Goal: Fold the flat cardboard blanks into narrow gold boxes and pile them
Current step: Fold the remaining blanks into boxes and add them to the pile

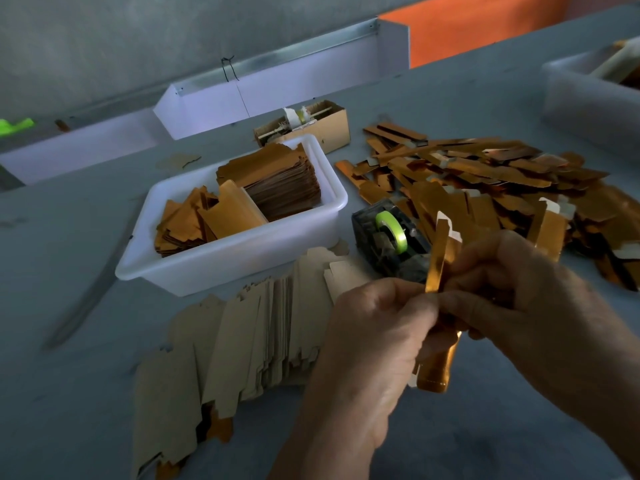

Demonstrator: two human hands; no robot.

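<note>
Blanks [242,344], fanned brown side up, are spread at about eight o'clock on the grey table [86,375], overlapping like slipped cards; the fan could be scattered if it were brushed by the left forearm. At ten o'clock a white tub [221,268] is seen, holding more gold stock. Near the centre, just below it at about six o'clock, the left hand [377,327] is curled, its thumb and fingers pinched on the half-folded gold box [438,271], which is held upright between both hands. A tape dispenser [391,240] with a green roll is set just behind, at twelve o'clock from the hands, and could be knocked if the box were swung forward. The right hand [519,285] is likewise closed round the box at three o'clock. Should the pinch be pressed off the crease, the panel is judged likely to buckle, or the white end flap to tear. At two o'clock the finished pile [502,181] is heaped loosely; another box dropped carelessly might slide off.
</note>
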